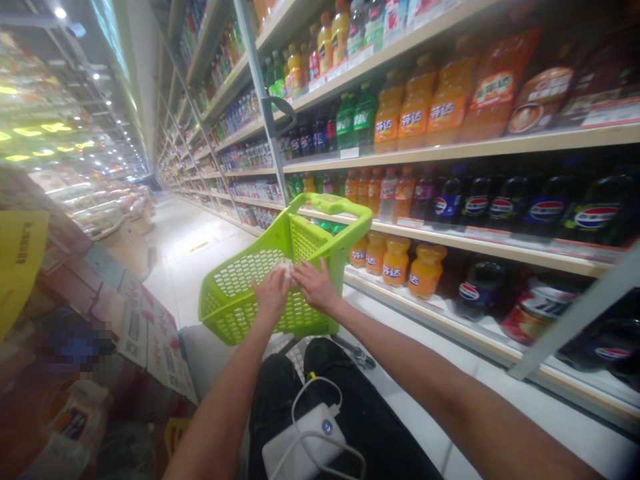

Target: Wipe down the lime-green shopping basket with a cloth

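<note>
The left hand [271, 295] and right hand [315, 287] meet above a lime-green plastic shopping basket [235, 300], and a small pale crumpled item [285, 268] sits between their fingertips. The item is too blurred to identify. The fingers [265, 283] of the left hand are slightly bent and reach up to its lower left side, while the fingers [303, 270] of the right hand are spread and come in from the right, touching it. Neither hand is fully closed, and I cannot tell whether either one is gripping the item. The basket is tilted, with its raised handle [325, 203] pointing toward the shelves. Below the forearms, a white power bank [305, 443] with a looped white cable [303, 400] lies on black fabric [350, 400]. To the right, a store shelf [480, 243] holds orange soda bottles [397, 261] and, higher up, dark Pepsi bottles [545, 208]. Cardboard cartons [150, 333] are stacked to the left of the tiled aisle floor [185, 260].
</note>
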Tool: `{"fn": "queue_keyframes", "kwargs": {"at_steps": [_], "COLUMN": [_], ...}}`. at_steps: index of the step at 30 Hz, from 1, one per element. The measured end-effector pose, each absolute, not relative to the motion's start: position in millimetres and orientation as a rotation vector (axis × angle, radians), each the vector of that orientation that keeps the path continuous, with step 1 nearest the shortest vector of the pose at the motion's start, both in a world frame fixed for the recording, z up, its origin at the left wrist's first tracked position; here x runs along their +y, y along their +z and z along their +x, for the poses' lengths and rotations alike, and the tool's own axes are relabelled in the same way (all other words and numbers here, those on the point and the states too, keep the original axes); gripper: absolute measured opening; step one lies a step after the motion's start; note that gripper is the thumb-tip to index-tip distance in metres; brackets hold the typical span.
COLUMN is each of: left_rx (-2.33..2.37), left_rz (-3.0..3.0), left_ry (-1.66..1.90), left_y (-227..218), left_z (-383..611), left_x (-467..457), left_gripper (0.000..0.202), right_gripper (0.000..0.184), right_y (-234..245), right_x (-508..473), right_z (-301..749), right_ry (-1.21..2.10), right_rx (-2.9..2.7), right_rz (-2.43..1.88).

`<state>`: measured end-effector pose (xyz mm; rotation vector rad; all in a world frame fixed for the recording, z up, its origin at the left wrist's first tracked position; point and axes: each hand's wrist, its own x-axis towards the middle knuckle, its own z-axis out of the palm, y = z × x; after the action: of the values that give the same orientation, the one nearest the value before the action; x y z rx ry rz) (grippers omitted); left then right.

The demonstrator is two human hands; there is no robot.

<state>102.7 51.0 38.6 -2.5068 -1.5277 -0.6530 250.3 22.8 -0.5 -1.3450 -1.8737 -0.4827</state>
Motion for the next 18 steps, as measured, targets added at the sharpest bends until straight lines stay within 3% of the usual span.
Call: {"fn": "queue_keyframes", "kwargs": {"at_steps": [9, 18], "left_rx": [-1.491, -1.508], "left_rz": [-2.431, -2.300], "left_ry": [-0.708, -0.785], "left_y": [31, 5], "left_z": [130, 56], "left_x": [55, 73], "left_gripper": [0.028, 0.036], "right_gripper": [0.043, 0.044], "right_y": [9, 18], "right_x": [37, 29], "right_z": [255, 251], "right_ry": [-0.525, -0.471], "right_rx": [-1.752, -1.873], "right_rz": [-1.509, -1.585]}}
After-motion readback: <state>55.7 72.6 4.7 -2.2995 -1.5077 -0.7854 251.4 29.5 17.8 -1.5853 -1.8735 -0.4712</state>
